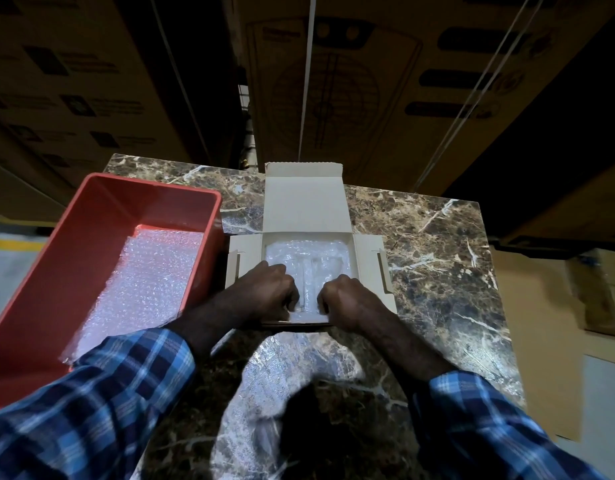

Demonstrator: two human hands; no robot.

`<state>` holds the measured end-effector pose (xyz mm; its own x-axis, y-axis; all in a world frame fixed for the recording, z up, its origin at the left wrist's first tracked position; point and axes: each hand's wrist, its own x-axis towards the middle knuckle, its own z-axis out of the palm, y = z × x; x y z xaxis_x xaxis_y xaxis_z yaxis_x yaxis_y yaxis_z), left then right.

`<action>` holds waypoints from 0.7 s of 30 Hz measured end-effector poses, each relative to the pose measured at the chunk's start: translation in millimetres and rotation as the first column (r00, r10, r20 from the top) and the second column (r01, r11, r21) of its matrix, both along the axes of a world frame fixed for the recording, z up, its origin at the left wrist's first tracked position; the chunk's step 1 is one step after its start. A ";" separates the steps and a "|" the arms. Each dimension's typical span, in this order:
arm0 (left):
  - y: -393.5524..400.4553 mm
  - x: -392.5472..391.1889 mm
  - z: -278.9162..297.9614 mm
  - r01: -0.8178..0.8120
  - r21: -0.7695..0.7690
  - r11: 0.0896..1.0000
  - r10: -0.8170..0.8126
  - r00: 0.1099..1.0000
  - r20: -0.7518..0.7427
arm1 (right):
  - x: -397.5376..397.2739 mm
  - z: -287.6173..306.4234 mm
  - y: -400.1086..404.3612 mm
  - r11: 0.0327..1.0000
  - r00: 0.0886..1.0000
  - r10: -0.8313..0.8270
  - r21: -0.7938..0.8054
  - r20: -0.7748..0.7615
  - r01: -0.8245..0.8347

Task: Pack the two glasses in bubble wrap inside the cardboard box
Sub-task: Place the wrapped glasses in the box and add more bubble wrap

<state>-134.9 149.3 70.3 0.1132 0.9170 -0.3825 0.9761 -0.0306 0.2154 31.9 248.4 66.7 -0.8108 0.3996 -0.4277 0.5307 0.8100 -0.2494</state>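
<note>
An open white cardboard box (306, 206) lies on the marble table, its lid folded back and its side flaps out. Bubble wrap (309, 258) fills the inside, with glass shapes faintly showing beneath it. My left hand (268, 292) has its fingers curled down into the wrap at the box's near left. My right hand (344, 299) does the same at the near right. Between them a fold of the wrap stands up. How many glasses lie under the wrap I cannot tell.
A red plastic tub (102, 202) stands left of the box with a sheet of bubble wrap (143, 285) in it. Big brown cartons (351, 81) rise behind the marble table (437, 244). More cardboard (541, 341) lies on the floor at the right.
</note>
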 end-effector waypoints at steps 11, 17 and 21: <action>-4.2 3.1 -2.8 0.061 -0.010 0.998 -0.061 0.991 -0.122 | -3.0 5.7 3.0 0.997 0.996 0.017 0.067 0.092 -0.023; -5.6 -14.1 1.7 -0.075 0.009 0.997 0.073 0.987 0.140 | -8.0 16.6 14.6 0.998 0.994 -0.035 0.054 0.104 0.030; -4.5 -6.2 1.1 -0.196 0.101 0.975 0.176 0.969 0.176 | -2.1 17.0 13.4 0.994 0.999 0.000 0.111 0.037 -0.004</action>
<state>-141.2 144.8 71.3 -0.0110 0.9650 -0.2621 0.9183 0.1135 0.3793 29.8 261.7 83.7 -0.7960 0.4450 -0.4104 0.5365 0.8326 -0.1377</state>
